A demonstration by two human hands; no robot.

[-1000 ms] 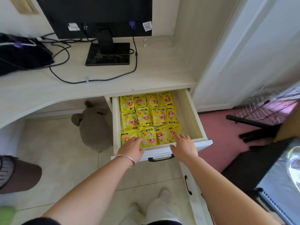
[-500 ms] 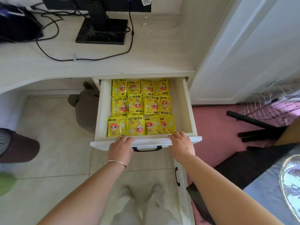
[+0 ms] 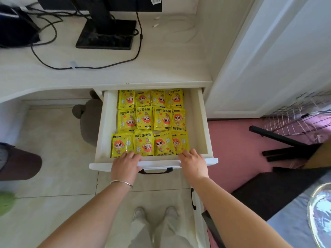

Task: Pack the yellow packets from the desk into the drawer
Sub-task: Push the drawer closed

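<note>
The white drawer (image 3: 204, 122) under the desk (image 3: 161, 68) stands pulled out. Several yellow packets (image 3: 145, 119) with an orange cartoon figure lie flat in it in three rows, filling its left and middle. My left hand (image 3: 125, 167) rests on the drawer's front edge left of the black handle (image 3: 155, 171), fingers reaching over the rim to the nearest packets. My right hand (image 3: 193, 165) lies on the same edge right of the handle, fingertips at the front right packet. Neither hand holds a packet. No yellow packet shows on the desk.
A black monitor stand (image 3: 105, 36) and cables (image 3: 53, 66) sit on the desk. A grey plush toy (image 3: 87, 122) lies under it. A lower drawer with a black handle (image 3: 192, 198) is below. Black chair legs (image 3: 279, 140) stand on the pink floor to the right.
Both hands drew back from the front row of packets onto the drawer's front edge. The view has tilted down and closer over the drawer.
</note>
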